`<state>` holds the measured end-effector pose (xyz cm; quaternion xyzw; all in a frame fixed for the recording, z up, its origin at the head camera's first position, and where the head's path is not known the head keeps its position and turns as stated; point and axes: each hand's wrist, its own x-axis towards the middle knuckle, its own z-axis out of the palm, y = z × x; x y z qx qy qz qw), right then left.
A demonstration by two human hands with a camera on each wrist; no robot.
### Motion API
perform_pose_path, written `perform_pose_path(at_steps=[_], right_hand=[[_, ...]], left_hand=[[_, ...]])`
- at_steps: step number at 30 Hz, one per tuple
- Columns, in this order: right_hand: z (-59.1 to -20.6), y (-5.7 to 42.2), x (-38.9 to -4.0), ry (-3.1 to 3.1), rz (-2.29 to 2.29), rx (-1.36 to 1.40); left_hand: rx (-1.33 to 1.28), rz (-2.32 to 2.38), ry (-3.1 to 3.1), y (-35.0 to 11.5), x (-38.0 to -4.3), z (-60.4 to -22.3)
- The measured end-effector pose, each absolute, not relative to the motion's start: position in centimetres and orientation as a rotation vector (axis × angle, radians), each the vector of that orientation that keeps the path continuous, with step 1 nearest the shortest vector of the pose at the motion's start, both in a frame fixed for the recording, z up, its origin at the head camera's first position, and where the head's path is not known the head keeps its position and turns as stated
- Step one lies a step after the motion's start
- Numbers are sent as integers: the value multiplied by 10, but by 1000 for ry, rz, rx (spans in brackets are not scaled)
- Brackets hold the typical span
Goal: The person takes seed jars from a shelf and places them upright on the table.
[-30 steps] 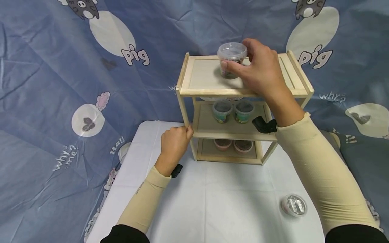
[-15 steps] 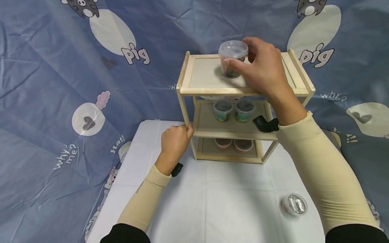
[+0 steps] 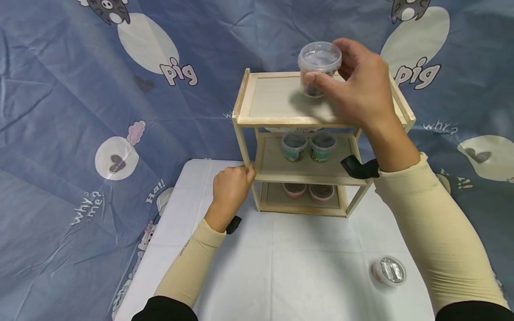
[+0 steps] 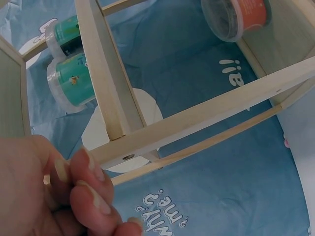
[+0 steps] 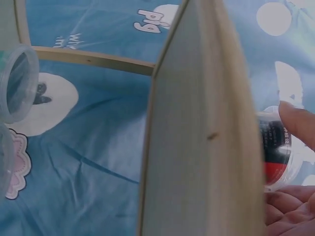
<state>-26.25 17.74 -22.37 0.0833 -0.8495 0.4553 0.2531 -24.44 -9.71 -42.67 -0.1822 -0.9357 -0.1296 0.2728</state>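
My right hand (image 3: 363, 84) holds a clear plastic tub (image 3: 320, 62) with a transparent lid, thumb on its near side, over the top board of a three-tier wooden shelf rack (image 3: 277, 120). A shadow lies on the board beneath the tub, which looks slightly raised. In the right wrist view the tub (image 5: 275, 152) shows a black and red label, and the board's edge hides part of it. My left hand (image 3: 233, 187) grips the rack's front left post at middle-shelf height. Its fingers (image 4: 91, 206) curl at the post in the left wrist view.
Two tubs with green labels (image 3: 294, 146) stand side by side on the middle shelf. Two pinkish tubs (image 3: 321, 191) sit on the bottom shelf. Another lidded tub (image 3: 388, 271) is on the white table (image 3: 305, 267) at front right. A blue printed cloth (image 3: 201, 111) hangs behind the rack.
My right hand has moved right and upward in the head view, carrying the tub with it. The left hand and the rack have stayed in place.
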Motion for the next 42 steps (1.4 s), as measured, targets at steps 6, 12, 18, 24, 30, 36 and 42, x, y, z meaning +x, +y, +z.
perform_pose_path(at_steps=[6, 12, 18, 24, 30, 36, 42], right_hand=[[-218, 184, -249, -2207, 1298, 266], [-217, 191, -241, -2163, 1321, 260], [-220, 197, -236, -2086, 1334, 286], [-220, 203, -227, -2061, 1306, 304], [-219, 206, -217, -2021, 1265, 344], [-221, 207, -207, -1978, 1304, 331], [-222, 210, -199, -1888, 1352, 384]], left_hand=[[-479, -358, -2557, -97, -245, -425], [-470, -372, -2562, -96, -245, -425], [-472, -383, -2580, -97, -245, -425], [-473, -378, -2588, -97, -244, -425], [-472, -374, -2572, -97, -244, -425], [-466, -383, -2576, -97, -244, -425], [-460, -392, -2573, -97, -245, -425]])
